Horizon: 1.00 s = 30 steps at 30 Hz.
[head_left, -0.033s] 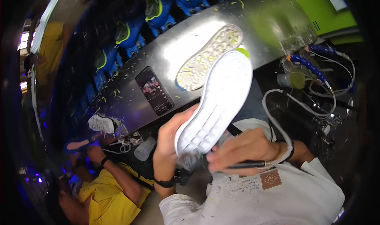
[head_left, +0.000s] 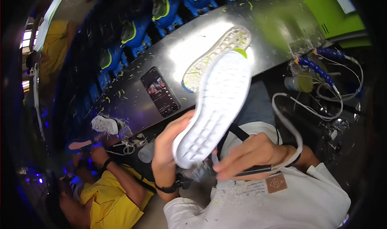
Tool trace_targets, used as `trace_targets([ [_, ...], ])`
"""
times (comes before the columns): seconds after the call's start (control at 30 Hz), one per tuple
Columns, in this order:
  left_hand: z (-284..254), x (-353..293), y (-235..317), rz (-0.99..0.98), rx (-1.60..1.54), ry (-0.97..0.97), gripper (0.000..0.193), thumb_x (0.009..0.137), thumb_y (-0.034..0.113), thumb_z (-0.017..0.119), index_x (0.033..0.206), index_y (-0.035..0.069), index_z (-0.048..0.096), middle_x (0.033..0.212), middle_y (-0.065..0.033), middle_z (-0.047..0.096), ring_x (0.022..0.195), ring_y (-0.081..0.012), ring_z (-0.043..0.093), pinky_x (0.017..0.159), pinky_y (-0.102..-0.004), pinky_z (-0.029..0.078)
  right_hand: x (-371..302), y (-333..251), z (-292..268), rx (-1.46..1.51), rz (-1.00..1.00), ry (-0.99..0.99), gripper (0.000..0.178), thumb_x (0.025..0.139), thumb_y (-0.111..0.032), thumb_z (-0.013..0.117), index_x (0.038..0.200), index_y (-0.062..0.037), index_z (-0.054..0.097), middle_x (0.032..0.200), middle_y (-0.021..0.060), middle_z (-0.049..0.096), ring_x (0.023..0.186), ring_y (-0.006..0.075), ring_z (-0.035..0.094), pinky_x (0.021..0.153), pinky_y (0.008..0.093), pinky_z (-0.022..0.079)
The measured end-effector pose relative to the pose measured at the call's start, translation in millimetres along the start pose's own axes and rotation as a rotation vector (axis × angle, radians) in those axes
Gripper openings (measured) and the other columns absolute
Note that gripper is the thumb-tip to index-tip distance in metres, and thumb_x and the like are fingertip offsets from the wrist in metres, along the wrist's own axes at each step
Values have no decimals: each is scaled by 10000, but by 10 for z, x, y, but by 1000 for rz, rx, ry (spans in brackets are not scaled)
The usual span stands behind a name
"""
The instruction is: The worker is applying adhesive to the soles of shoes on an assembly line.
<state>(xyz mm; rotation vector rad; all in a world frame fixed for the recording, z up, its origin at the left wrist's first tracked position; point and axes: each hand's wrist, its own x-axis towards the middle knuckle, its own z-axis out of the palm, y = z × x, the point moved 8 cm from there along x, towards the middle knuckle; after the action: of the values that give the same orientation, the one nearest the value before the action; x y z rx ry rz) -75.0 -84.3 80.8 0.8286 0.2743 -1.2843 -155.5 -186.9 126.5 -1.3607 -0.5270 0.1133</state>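
My left hand (head_left: 169,140) is closed around the side of a shoe (head_left: 219,104), its white sole facing up and a bright green patch at the toe. The sole is tilted, toe away from me and heel close to my chest. Beside the heel, my right hand (head_left: 256,152) is closed on a black pen-shaped tool (head_left: 254,171), which trails a grey cable (head_left: 288,130). The fingers are blurred and the tool's tip cannot be made out. A blurred, see-through bit (head_left: 199,170) shows under the heel. The shoe's upper is mostly hidden.
Ahead stands a metal table (head_left: 189,35) with scattered yellow-green trimmings, a dirty pale sole (head_left: 219,55) and a phone (head_left: 160,92). Blue shoes (head_left: 161,11) line the far side. Blue flexible hoses (head_left: 318,72) lie at right. A co-worker in a yellow shirt (head_left: 115,198) works at left.
The shoe has shifted slightly left in my left hand's grip, and its toe has swung left. My right hand stays close to the heel with the tool.
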Motion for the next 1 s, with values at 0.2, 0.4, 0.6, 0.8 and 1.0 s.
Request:
trace_targets([
  [0.2, -374, -427, -221, 404, -44, 18, 648, 992, 465, 293, 1483, 42, 309, 1430, -313, 385, 1243, -519, 467, 943, -685, 435, -188, 269, -498, 270, -26, 339, 247, 672, 77, 800, 900, 44, 710, 924, 208, 708, 716, 235, 681, 631, 280, 531],
  [0.4, -539, 9, -907, 506, -770, -49, 737, 905, 479, 333, 1509, 59, 278, 1444, -216, 430, 1287, -471, 445, 1071, -639, 328, -134, 28, -701, -387, -68, 588, 289, 667, 59, 801, 937, 18, 709, 891, 147, 718, 725, 211, 660, 621, 289, 496],
  [0.6, -490, 13, -1031, 612, -592, 44, 729, 892, 427, 304, 1488, 8, 302, 1434, -164, 439, 1306, -288, 465, 1074, -417, 380, 465, -31, -436, -674, -206, 586, 217, 698, 3, 738, 901, 28, 666, 846, 122, 661, 717, 240, 613, 623, 333, 483],
  [0.8, -514, 7, -930, 639, -463, 166, 767, 873, 499, 322, 1434, -22, 373, 1368, -172, 495, 1275, -294, 482, 1056, -401, 386, 149, 422, -381, -97, -13, 600, 139, 751, 1, 720, 883, -20, 679, 871, 105, 665, 701, 235, 645, 619, 329, 513],
  [1.0, 122, 187, -574, 603, -338, -236, 604, 988, 457, 240, 1508, 159, 316, 1458, -180, 408, 1259, -306, 483, 1085, -429, 365, 175, -21, -253, -80, -90, 317, 172, 740, -34, 785, 902, -13, 734, 869, 103, 709, 711, 196, 618, 728, 300, 488],
])
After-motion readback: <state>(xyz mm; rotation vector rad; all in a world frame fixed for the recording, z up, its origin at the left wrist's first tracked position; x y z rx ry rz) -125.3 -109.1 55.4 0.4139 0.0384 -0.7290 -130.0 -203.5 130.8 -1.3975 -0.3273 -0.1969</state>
